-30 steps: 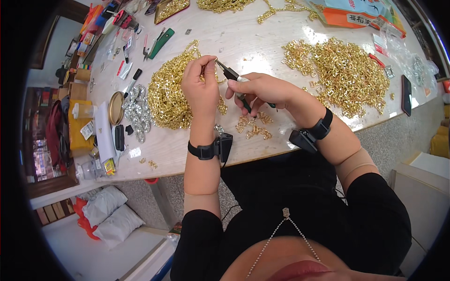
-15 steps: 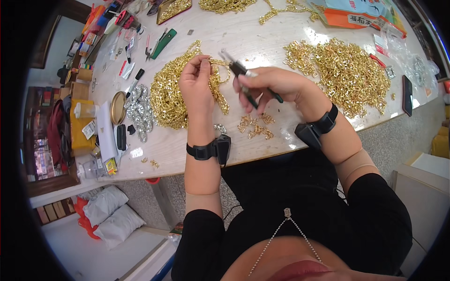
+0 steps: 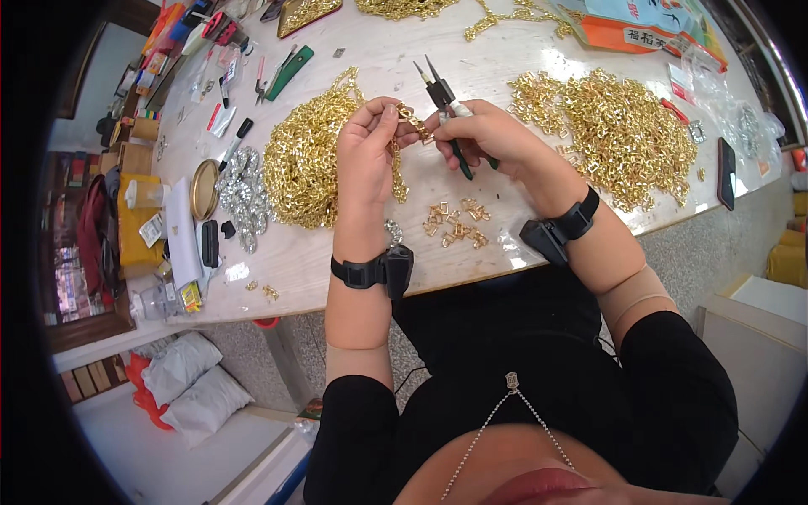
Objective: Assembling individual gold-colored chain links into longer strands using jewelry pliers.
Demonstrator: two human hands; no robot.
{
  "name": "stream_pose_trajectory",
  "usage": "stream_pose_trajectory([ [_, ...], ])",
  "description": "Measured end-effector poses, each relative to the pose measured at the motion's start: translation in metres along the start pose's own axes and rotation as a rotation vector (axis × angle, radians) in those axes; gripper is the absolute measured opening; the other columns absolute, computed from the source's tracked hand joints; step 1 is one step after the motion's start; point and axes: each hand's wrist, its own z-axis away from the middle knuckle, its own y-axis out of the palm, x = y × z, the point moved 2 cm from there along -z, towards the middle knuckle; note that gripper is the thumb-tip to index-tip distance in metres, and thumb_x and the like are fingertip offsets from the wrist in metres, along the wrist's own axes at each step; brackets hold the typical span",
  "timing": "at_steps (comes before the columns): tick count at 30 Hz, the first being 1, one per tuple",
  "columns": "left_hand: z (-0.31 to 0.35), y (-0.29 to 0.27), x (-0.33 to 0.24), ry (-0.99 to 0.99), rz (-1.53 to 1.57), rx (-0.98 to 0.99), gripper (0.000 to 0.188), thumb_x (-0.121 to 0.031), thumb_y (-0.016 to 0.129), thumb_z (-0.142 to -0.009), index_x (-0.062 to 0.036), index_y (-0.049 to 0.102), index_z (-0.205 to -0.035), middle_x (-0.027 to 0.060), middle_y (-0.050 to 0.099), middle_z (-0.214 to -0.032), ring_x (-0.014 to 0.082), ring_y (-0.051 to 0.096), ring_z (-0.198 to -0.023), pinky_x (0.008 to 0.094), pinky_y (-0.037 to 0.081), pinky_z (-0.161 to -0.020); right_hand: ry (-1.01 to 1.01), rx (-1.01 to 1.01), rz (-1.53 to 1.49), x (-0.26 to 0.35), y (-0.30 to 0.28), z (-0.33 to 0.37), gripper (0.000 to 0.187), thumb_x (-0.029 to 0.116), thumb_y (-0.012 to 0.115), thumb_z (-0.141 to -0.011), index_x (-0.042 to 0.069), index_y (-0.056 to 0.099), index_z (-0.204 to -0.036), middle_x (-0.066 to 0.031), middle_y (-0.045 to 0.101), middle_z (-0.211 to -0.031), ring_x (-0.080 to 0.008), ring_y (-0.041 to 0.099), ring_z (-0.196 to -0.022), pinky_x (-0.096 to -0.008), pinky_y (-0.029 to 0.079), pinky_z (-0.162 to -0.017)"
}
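Observation:
My left hand (image 3: 370,139) pinches the end of a gold chain (image 3: 415,123) between thumb and fingers, over the right edge of a gold chain heap (image 3: 305,164). Close beside it, my right hand (image 3: 478,135) is closed round pliers (image 3: 440,91) with green handle ends, their jaws pointing away from me and apart. The right fingertips touch the chain's near end. Below the hands lie several loose gold links (image 3: 455,224). A large pile of gold links (image 3: 627,139) spreads to the right of my right hand.
A silver chain heap (image 3: 245,195), a round gold lid (image 3: 204,188) and a black marker (image 3: 236,143) lie at left. Green-handled tweezers (image 3: 289,74) sit farther back. A phone (image 3: 725,172) is near the right table edge, beside clear plastic bags (image 3: 749,118).
My right hand has come closer to the left, its fingertips now at the chain. The pliers have swung more upright. More of the chain shows between the hands.

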Motion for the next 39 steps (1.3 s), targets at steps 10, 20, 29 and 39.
stream_pose_trajectory([
  [10, -0.003, -0.003, 0.004, 0.01, -0.015, -0.01, 0.014, -0.011, 0.057, -0.096, -0.0012, 0.06, -0.106, 0.0053, 0.066, -0.086, 0.0134, 0.065, -0.074, 0.0272, 0.054, -0.067, -0.026, -0.032, -0.005, 0.002, -0.001, -0.001, 0.019, 0.019, 0.067, -0.088, 0.003, 0.063, -0.098, 0.0, 0.055, -0.065, -0.0086, 0.052, -0.052, -0.0223, 0.034, -0.045],
  [20, -0.004, 0.0, 0.004, 0.058, -0.19, 0.08, 0.011, -0.01, 0.058, -0.096, -0.0031, 0.062, -0.104, 0.0045, 0.067, -0.09, 0.0087, 0.059, -0.074, 0.0223, 0.047, -0.067, -0.166, -0.033, -0.145, 0.019, -0.015, 0.007, 0.018, 0.016, 0.069, -0.087, 0.003, 0.062, -0.097, 0.0018, 0.052, -0.062, -0.0092, 0.047, -0.049, -0.0224, 0.034, -0.047],
  [29, -0.005, -0.003, 0.003, 0.043, -0.209, 0.066, 0.011, -0.009, 0.061, -0.094, -0.0017, 0.065, -0.102, 0.0052, 0.068, -0.091, 0.0076, 0.058, -0.075, 0.0209, 0.045, -0.067, -0.293, -0.503, 0.443, 0.049, -0.072, 0.061, 0.022, 0.019, 0.07, -0.086, 0.004, 0.066, -0.101, -0.0005, 0.058, -0.066, -0.0091, 0.053, -0.056, -0.0238, 0.04, -0.051],
  [39, -0.009, -0.009, 0.004, 0.047, -0.079, 0.033, 0.013, -0.008, 0.065, -0.091, -0.0009, 0.064, -0.103, 0.0068, 0.069, -0.093, 0.0095, 0.06, -0.079, 0.0218, 0.048, -0.072, -0.12, 0.027, 1.329, -0.011, 0.02, 0.06, 0.024, 0.026, 0.073, -0.077, 0.01, 0.07, -0.094, -0.0107, 0.067, -0.077, -0.0244, 0.065, -0.071, -0.0372, 0.049, -0.067],
])
